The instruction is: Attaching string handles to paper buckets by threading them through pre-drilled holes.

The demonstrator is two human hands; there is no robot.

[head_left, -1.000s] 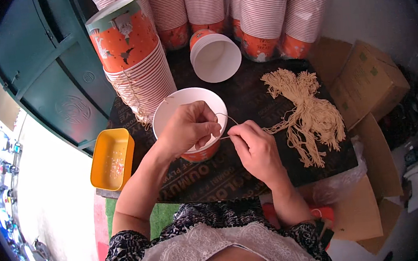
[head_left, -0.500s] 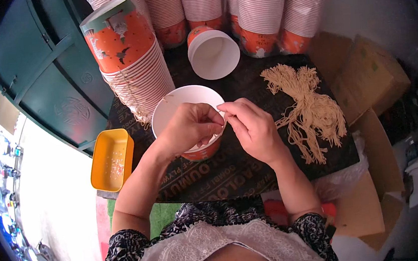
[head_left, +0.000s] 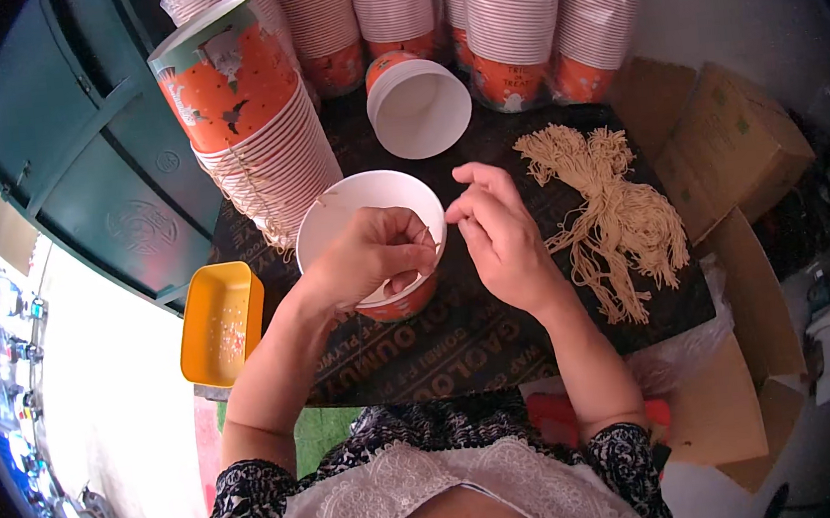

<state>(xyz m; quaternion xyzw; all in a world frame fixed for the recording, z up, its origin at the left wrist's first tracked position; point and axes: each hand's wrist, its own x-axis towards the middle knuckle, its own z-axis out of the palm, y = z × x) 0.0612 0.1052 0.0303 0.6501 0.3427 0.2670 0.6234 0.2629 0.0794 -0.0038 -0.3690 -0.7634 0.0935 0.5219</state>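
A white-lined, orange-outside paper bucket stands upright on the table in front of me. My left hand reaches over its opening, thumb and forefinger pinched on a thin string near the right inner wall. Just outside the right rim is my right hand, its thumb and a bent finger together at the tips while another finger is raised. Whatever those tips hold is too small to make out. A short bit of string shows at the opposite rim.
A tall stack of orange buckets with strings hanging off it rises at the left. Beside it lies a yellow tray with small bits inside. A bundle of beige strings lies right, a tipped bucket behind, wrapped stacks beyond.
My right hand has drawn slightly right, off the rim, and one finger has lifted. The left hand stays over the bucket, and a strand now shows at its fingertips.
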